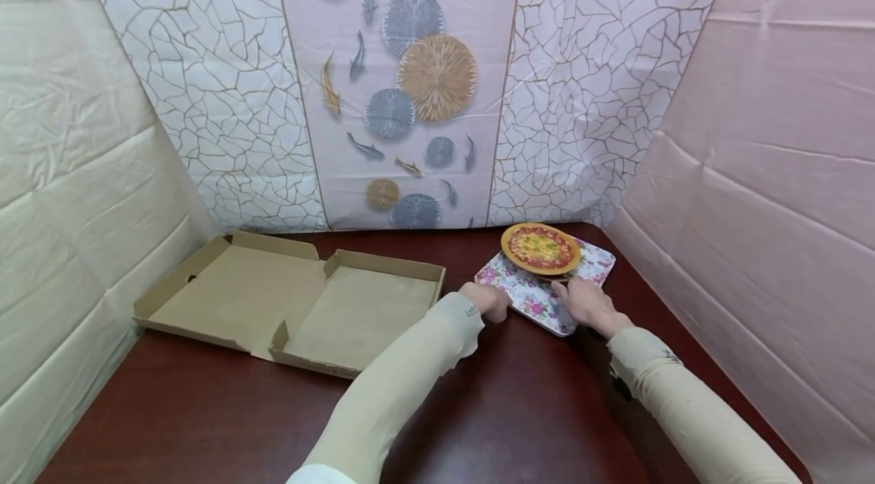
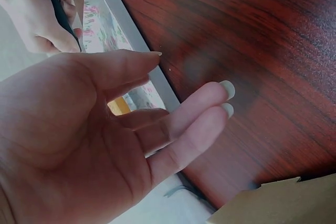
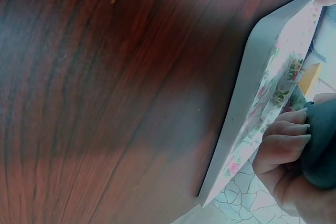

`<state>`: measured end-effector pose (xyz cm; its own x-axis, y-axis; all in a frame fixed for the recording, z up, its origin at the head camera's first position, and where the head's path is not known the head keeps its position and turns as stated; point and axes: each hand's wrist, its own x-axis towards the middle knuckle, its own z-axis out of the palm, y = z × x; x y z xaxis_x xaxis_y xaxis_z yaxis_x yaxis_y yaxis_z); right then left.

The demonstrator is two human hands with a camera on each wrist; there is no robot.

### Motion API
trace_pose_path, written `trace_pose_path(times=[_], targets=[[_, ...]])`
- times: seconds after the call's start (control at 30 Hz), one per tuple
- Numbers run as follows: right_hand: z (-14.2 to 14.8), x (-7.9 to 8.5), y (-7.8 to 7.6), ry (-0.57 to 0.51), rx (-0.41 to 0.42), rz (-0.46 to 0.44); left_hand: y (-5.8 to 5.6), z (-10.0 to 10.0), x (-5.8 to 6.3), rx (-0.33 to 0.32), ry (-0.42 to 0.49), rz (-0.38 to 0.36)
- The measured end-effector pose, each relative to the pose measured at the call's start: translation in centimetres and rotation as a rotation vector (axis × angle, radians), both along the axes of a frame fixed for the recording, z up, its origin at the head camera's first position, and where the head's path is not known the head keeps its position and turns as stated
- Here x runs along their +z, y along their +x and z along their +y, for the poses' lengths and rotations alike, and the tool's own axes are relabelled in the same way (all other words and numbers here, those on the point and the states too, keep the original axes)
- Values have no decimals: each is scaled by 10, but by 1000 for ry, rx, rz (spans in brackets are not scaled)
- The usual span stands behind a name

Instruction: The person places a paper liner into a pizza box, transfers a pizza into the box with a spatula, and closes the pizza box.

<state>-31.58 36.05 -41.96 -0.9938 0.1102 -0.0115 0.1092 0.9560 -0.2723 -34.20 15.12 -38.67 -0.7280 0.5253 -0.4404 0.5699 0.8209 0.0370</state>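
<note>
My right hand [image 1: 586,303] grips the dark handle [image 3: 321,142] of a spatula-like tool; its blade is mostly hidden. Just beyond that hand, a round pizza [image 1: 540,248] with a yellow-orange rim sits tilted, apparently raised on the tool over a flowered tray [image 1: 533,307]. By the tray's left corner is my left hand [image 1: 487,302], holding nothing. The left wrist view shows this hand [image 2: 100,129] palm up with loosely bent fingers, the tray [image 2: 139,40] behind them.
An unfolded cardboard pizza box [image 1: 239,290] lies on the left of the dark red wooden table [image 1: 519,408]. Fabric walls [image 1: 772,127] enclose the table at the back and both sides.
</note>
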Motion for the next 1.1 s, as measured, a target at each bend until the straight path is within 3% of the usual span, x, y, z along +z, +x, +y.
trace_pose_path(times=[0.3,0.67,0.83,1.1], targets=[[-6,2,1,13,35,40,5,-2,1,-5,60,26],[-7,4,-1,13,27,41,-5,-10,8,-12,234,-101],[-9,5,0,17,26,31,-13,-18,10,-70,271,2],[-11,8,0,24,46,51,-33,-34,6,-79,363,157]])
